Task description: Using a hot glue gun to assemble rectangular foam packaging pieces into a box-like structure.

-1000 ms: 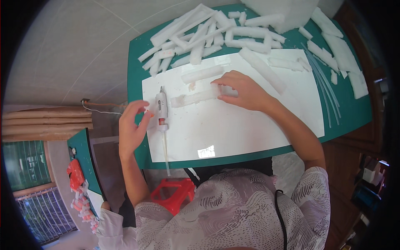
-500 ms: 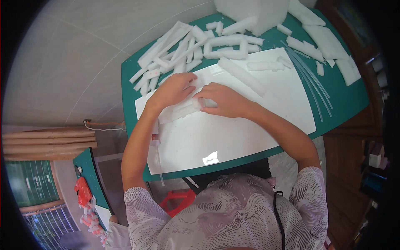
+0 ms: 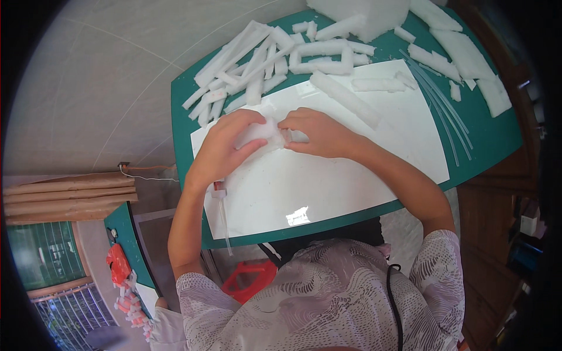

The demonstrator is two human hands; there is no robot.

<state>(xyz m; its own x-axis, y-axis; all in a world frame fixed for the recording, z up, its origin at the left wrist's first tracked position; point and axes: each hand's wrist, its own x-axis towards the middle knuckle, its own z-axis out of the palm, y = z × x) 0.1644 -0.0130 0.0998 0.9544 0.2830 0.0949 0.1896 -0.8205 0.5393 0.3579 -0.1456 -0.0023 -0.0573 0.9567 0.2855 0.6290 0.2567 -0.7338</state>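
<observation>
A big green counter [image 3: 492, 137] with a round edge fills the top half of the view. On it lies a large flat white sheet [image 3: 351, 169], smooth and a bit shiny, with a bright spot of light near its front edge.

At the very top sits a thick white foam block [image 3: 366, 13], partly cut off by the edge of the picture. To the left of it is a heap of long white foam strips [image 3: 252, 58], lying every which way on the green. More white foam pieces [image 3: 468, 55] lie on the right side of the counter. Next to them, a few thin clear sticks [image 3: 439, 96] run slantwise across the sheet's right corner. One long white foam bar [image 3: 345, 99] rests on the sheet, just above the hands.

Both hands meet near the left middle of the sheet. The left hand [image 3: 225, 146] is curled over a small white foam piece [image 3: 262, 131] and grips it. The right hand [image 3: 319, 131] pinches the same piece from the other side with its fingertips. The foam piece rests on the sheet between the two hands.

Just below the left wrist, a glue gun [image 3: 218, 190] lies on the sheet, mostly hidden by the arm.
</observation>
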